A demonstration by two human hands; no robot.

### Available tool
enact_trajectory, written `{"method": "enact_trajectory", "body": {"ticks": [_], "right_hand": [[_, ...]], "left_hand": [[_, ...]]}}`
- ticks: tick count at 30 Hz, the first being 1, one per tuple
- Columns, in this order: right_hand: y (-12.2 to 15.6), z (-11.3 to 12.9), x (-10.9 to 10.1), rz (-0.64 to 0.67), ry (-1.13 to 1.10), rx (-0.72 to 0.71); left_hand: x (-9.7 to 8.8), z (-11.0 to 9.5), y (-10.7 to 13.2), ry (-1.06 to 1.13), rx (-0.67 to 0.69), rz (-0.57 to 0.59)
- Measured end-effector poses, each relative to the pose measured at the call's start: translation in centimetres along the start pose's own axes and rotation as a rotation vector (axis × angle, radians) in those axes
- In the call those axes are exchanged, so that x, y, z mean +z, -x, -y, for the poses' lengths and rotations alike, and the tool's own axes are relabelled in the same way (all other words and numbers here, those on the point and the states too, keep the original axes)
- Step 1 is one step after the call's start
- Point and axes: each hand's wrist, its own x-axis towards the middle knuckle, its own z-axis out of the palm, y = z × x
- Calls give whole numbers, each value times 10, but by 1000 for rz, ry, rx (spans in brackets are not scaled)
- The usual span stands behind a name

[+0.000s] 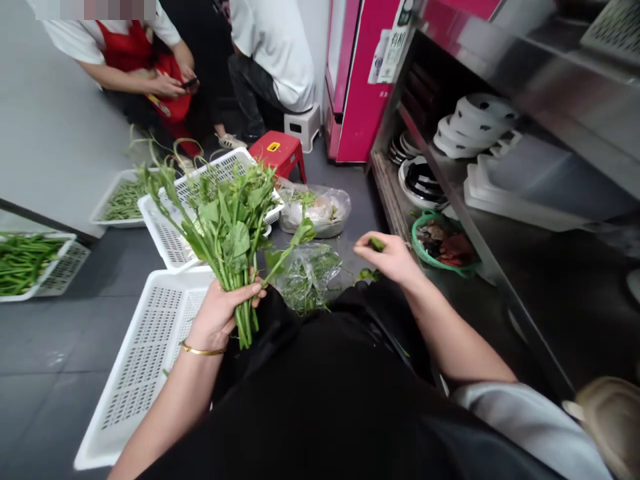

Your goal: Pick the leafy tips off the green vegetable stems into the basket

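My left hand [225, 303] is wrapped round the stems of a bunch of leafy green pea shoots [235, 233], tendrils and leaves fanning upward. One shoot leans out to the right of the bunch. Apart from it, my right hand [393, 257] is closed in a pinch, and a small green piece of stem or leaf [377, 245] shows at its fingers. Between my hands, lower down, a clear plastic bag [313, 270] holds more greens. Beneath my left forearm is a white perforated basket [145, 347] with few green scraps visible; my arm hides part of it.
Another white basket [173, 250] stands behind the bunch. Baskets of green beans [30, 263] and thin pods [125, 200] sit left. A red stool [280, 152], a filled plastic bag [320, 210] and two seated people are ahead. Metal shelving [450, 183] with dishes and a green colander [425, 250] borders the right.
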Motion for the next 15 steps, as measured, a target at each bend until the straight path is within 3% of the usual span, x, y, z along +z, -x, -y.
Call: {"method": "enact_trajectory", "body": {"ticks": [3,5,8,10,13,15], "right_hand": [[8,6,-19,-199,39,-74],[12,21,-19,-224,80,-207],[8,46,-8,-130,151,-469],[-2,58,-2,-80,234,-571],[-21,65,-6,0,469,-575],[-30,65,-12,182,648,-570]], "left_hand": [[-5,-3,-1,29,-5,6],[-4,-5,-1,39,-11,-2],[1,-7,2,17,6,-4],[4,-7,6,-24,34,13],[4,-7,13,-137,91,46],[0,-9,18,-235,131,67]]}}
